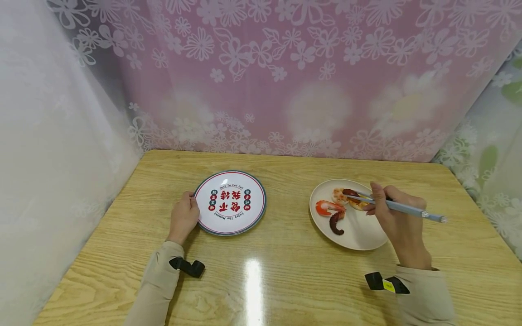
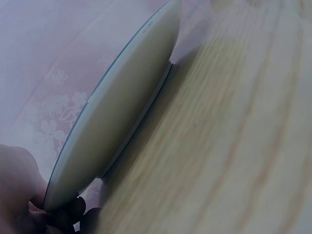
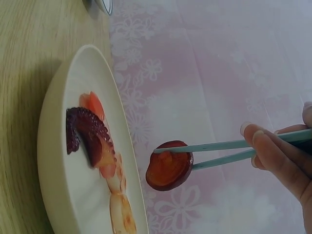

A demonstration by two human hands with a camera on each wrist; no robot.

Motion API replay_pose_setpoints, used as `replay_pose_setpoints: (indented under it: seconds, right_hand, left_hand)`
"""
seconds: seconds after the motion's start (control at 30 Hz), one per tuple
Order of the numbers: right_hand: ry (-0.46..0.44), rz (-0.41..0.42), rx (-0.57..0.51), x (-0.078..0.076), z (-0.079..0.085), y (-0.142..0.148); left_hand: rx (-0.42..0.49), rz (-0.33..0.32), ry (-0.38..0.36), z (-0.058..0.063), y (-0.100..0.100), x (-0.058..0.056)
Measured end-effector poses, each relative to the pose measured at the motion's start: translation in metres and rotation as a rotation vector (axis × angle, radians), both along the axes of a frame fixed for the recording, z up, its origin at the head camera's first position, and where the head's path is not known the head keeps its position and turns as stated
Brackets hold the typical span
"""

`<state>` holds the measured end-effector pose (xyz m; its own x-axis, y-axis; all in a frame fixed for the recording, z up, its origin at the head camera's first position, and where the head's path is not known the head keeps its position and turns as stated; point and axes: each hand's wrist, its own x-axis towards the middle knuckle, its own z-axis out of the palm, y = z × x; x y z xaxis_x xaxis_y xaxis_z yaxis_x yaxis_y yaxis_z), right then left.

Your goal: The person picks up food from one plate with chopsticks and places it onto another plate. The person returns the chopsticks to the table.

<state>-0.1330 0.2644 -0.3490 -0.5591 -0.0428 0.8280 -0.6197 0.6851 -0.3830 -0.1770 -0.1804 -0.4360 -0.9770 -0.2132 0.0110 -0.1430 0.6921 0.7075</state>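
My left hand [image 1: 183, 219] pinches the left rim of a white plate [image 1: 256, 213] with red characters and a green edge; in the left wrist view its fingers curl beneath that rim. My right hand [image 1: 401, 228] holds a pair of pale blue chopsticks [image 3: 219, 146]. Between their tips is a rounded, glossy red-brown food piece [image 3: 170, 168], raised above a cream plate [image 1: 363, 233]. On this plate lie an orange-red shrimp [image 1: 325, 208], a dark curled tentacle piece [image 1: 335, 224] and pale orange pieces [image 3: 122, 209].
Both plates stand on a wooden table [image 1: 285, 271], with a stretch of wood between them. A pink flowered curtain [image 1: 261, 104] hangs behind the far edge, and pale curtains [image 1: 61, 158] hang at the sides. Black straps with small cameras [image 1: 197, 269] sit on both sleeves.
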Motion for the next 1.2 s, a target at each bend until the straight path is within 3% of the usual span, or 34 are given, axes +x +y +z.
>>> replay_pose_setpoints:
  seconds: [0.5, 0.83, 1.03, 1.2]
  right_hand:
    - [0.014, 0.092, 0.009, -0.001, -0.009, -0.021]
    - [0.104, 0.061, 0.088, -0.003, -0.016, -0.035]
    - [0.132, 0.099, 0.051, -0.004, -0.02, -0.044]
    - [0.15, 0.066, 0.124, -0.002, -0.024, -0.054]
  left_hand:
    - [0.002, 0.007, 0.0, -0.001, 0.002, -0.001]
    - [0.002, 0.011, 0.008, -0.002, 0.001, 0.001]
    - [-0.015, 0.007, -0.004, -0.001, 0.001, 0.0]
    - [-0.041, 0.004, -0.015, 0.0, 0.002, -0.001]
